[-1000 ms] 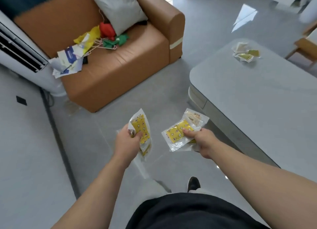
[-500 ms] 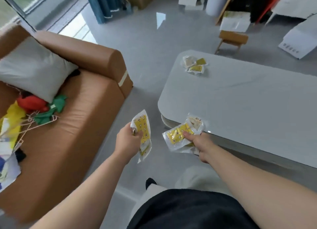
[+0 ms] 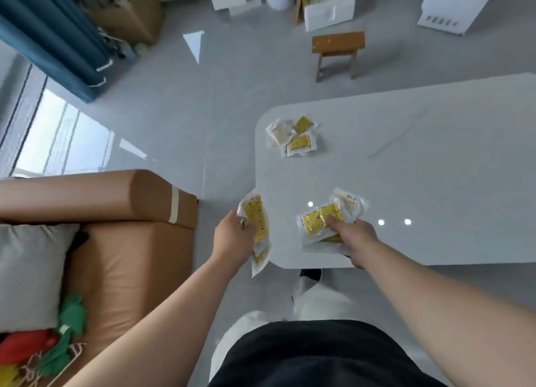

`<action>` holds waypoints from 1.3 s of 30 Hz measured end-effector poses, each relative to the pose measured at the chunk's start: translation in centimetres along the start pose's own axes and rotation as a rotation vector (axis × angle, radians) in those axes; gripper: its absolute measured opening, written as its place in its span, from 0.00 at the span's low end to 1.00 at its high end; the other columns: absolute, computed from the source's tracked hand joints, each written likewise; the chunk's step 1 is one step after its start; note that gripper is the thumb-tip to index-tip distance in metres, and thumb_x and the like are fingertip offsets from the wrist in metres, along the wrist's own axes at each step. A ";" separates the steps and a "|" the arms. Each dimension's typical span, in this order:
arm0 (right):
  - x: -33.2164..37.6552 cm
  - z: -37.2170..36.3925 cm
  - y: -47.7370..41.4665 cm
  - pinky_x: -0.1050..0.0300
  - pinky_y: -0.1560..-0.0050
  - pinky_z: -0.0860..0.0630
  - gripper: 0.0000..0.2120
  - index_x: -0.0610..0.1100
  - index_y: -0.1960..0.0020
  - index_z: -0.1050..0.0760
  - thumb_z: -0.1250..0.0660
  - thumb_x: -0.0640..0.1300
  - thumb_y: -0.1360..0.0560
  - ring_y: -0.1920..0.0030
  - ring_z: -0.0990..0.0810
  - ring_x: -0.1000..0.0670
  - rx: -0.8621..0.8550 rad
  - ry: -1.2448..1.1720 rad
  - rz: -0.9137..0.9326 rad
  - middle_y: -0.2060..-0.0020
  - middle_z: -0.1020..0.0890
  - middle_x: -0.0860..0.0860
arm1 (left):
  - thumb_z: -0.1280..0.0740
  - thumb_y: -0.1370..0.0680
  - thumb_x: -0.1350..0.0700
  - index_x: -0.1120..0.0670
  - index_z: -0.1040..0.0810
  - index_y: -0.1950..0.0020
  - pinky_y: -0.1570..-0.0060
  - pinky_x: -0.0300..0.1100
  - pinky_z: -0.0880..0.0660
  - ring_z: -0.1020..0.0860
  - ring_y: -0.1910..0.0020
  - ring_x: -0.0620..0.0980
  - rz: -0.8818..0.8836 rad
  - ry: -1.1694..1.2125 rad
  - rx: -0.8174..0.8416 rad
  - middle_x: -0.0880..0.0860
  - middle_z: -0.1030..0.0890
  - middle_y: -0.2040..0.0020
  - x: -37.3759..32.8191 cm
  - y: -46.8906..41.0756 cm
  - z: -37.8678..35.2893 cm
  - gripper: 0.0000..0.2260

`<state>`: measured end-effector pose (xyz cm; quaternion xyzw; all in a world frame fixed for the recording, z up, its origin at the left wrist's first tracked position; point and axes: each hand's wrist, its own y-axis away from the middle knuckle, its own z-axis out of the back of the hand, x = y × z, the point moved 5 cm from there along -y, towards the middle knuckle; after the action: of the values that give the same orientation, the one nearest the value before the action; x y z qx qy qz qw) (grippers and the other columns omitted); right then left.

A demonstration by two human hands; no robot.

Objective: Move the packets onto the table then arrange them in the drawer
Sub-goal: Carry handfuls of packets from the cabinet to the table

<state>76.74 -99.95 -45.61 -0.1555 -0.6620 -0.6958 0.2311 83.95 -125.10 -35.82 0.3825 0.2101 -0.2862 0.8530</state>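
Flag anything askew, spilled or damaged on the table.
The loose packets near the far left corner of the table lie overlapping at different angles, not stacked. Nothing looks spilled or torn.

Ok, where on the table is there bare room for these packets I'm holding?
The table is bare between the packet pile at its far-left corner and the right hand, and all across its right side. Only that corner is crowded.
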 end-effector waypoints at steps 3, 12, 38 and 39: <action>4.5 -0.7 -2.7 0.45 0.40 0.21 0.19 0.45 0.44 0.20 0.21 0.53 0.29 0.46 0.17 0.43 -0.053 0.020 0.003 0.48 0.16 0.47 | 0.35 0.20 0.58 0.49 0.24 0.45 0.48 0.52 0.20 0.20 0.51 0.53 -0.053 -0.079 0.050 0.48 0.19 0.50 -4.7 -5.5 0.6 0.06; 15.0 -2.4 -12.1 0.52 0.50 0.21 0.17 0.41 0.49 0.20 0.22 0.52 0.29 0.51 0.17 0.44 -0.162 0.239 0.009 0.54 0.16 0.46 | 0.33 0.23 0.60 0.50 0.23 0.48 0.55 0.54 0.18 0.19 0.55 0.57 -0.136 -0.178 0.193 0.51 0.18 0.55 -16.0 -23.5 -2.0 0.06; 21.7 -7.4 -42.3 0.47 0.43 0.29 0.35 0.44 0.38 0.27 0.32 0.72 0.29 0.42 0.22 0.42 -0.409 0.792 -0.150 0.47 0.23 0.47 | 0.25 0.27 0.46 0.53 0.24 0.41 0.58 0.43 0.31 0.25 0.53 0.50 -0.564 -0.651 0.489 0.47 0.22 0.50 -21.9 -58.3 -28.1 0.20; 21.2 -7.5 -42.6 0.46 0.44 0.30 0.38 0.45 0.35 0.30 0.33 0.73 0.30 0.40 0.24 0.41 -0.459 0.800 -0.152 0.44 0.25 0.45 | 0.24 0.27 0.45 0.54 0.26 0.39 0.57 0.45 0.30 0.25 0.51 0.52 -0.577 -0.673 0.484 0.49 0.22 0.48 -21.6 -58.5 -28.5 0.22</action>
<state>37.02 -109.17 -71.23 0.1269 -0.3595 -0.8446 0.3759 25.87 -127.79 -72.15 0.3820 -0.0518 -0.6583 0.6466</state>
